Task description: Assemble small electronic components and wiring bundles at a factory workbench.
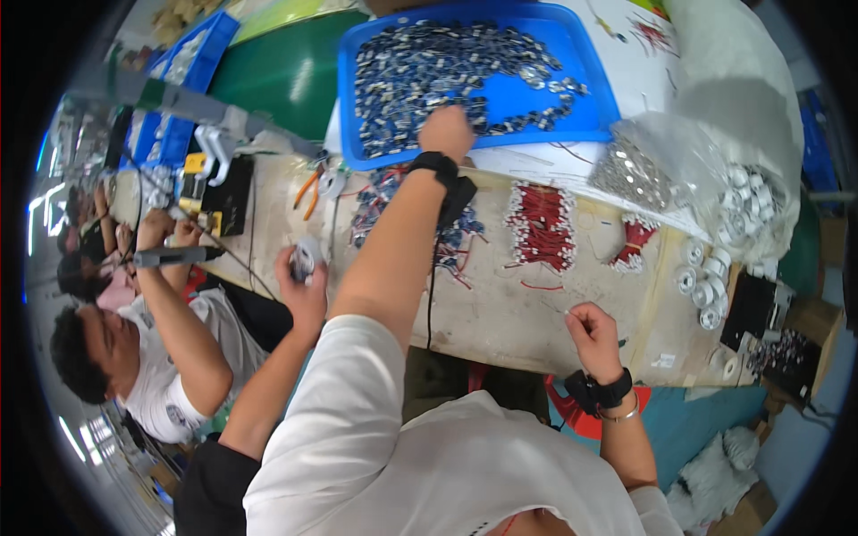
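My left hand point(446, 132) reaches over the near edge of a blue tray point(585, 116) at the far side. Its fingers are curled down against a heap of small metallic and dark parts point(429, 67). What lies between those fingertips is hidden. On the right, my right hand point(594, 335) hovers above the bench, thumb and forefinger pinched on a thin wire point(555, 309). Beyond that hand lies a bundle of red wires with white ends point(542, 228). A smaller tied red bundle point(635, 239) is to its right. A heap of parts with wires point(380, 201) sits beneath my left forearm.
Close on the left, a co-worker's hand point(304, 290) holds a small spool point(306, 259). Orange-handled pliers point(310, 191) lie beyond it. To the right are a clear bag of metal pieces point(630, 170) and several white spools point(706, 290). Another person point(170, 357) works at far left.
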`<state>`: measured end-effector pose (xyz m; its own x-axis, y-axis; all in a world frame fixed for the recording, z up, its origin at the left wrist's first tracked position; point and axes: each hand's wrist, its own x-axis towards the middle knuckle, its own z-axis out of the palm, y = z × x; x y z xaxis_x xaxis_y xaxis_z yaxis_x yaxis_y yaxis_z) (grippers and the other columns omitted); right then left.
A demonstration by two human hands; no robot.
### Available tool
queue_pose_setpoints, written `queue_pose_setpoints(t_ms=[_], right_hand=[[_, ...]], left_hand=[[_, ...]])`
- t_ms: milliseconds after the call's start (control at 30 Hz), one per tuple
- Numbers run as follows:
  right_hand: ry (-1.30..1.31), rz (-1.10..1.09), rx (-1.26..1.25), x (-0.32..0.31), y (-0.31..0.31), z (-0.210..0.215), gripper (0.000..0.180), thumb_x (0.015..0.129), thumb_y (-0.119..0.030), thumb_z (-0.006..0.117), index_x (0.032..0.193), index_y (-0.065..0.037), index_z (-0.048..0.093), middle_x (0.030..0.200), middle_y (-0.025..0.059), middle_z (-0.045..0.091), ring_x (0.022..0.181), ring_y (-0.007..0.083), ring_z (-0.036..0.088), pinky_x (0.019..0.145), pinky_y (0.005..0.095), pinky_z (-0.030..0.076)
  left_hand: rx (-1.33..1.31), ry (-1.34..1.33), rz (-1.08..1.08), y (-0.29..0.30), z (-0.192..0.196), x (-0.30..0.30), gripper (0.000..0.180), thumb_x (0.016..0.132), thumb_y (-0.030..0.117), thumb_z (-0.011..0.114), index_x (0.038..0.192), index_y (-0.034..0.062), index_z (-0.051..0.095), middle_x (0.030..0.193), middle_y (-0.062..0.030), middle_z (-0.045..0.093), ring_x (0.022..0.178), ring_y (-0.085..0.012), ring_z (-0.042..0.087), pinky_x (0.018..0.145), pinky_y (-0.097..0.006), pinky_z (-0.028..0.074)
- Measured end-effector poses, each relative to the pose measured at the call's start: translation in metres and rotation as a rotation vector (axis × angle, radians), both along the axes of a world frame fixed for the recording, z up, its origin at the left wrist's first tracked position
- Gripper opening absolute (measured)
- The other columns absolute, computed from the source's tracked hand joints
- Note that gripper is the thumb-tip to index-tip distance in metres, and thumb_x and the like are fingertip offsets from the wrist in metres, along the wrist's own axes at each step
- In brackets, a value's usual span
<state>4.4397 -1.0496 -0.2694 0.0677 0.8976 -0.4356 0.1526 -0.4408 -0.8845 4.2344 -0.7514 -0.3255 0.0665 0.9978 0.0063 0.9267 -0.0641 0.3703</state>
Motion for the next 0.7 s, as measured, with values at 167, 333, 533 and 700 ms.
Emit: queue_pose_setpoints(t_ms=[167,333,533,700], right_hand=[[-0.004,0.004,-0.004,0.003,-0.011,-0.004,0.005,0.079,-0.002,0.053,0.075,-0.001,0.052,0.061,-0.0061,0.045,0.054,0.0005,0.037,0.048,0.0167,0.031],[0.001,0.021,0.017,-0.007,-0.009,-0.001,0.005,0.08,-0.003,0.053,0.075,-0.001,0.052,0.062,-0.0058,0.046,0.055,0.0006,0.037,0.049,0.0164,0.031],[-0.015,0.039,0.051,-0.02,-0.003,0.006,0.004,0.079,-0.004,0.055,0.077,0.0,0.054,0.062,-0.0048,0.047,0.055,0.0017,0.038,0.05,0.0174,0.033],[0.002,-0.033,0.11,-0.02,0.001,0.017,0.005,0.079,-0.004,0.057,0.078,0.0,0.056,0.064,-0.0042,0.048,0.057,0.0027,0.04,0.051,0.018,0.034]], left_hand=[[0.056,0.129,-0.14,-0.002,0.001,0.009,0.019,0.068,0.011,0.053,0.085,0.0039,0.058,0.086,-0.0171,0.057,0.076,-0.0305,0.06,0.063,-0.039,0.049],[0.206,-0.127,-0.061,-0.015,0.006,-0.009,0.027,0.066,0.014,0.059,0.088,-0.0008,0.055,0.092,-0.0184,0.053,0.072,-0.0341,0.057,0.066,-0.04,0.048],[-0.019,-1.124,0.249,-0.03,0.033,-0.036,0.032,0.067,0.001,0.057,0.098,-0.0048,0.053,0.08,-0.0095,0.052,0.07,-0.0173,0.054,0.062,-0.028,0.05],[-0.339,-1.531,0.251,-0.076,0.069,-0.038,0.027,0.077,-0.002,0.049,0.104,-0.0046,0.05,0.081,-0.0064,0.052,0.077,-0.0172,0.056,0.073,-0.026,0.05]])
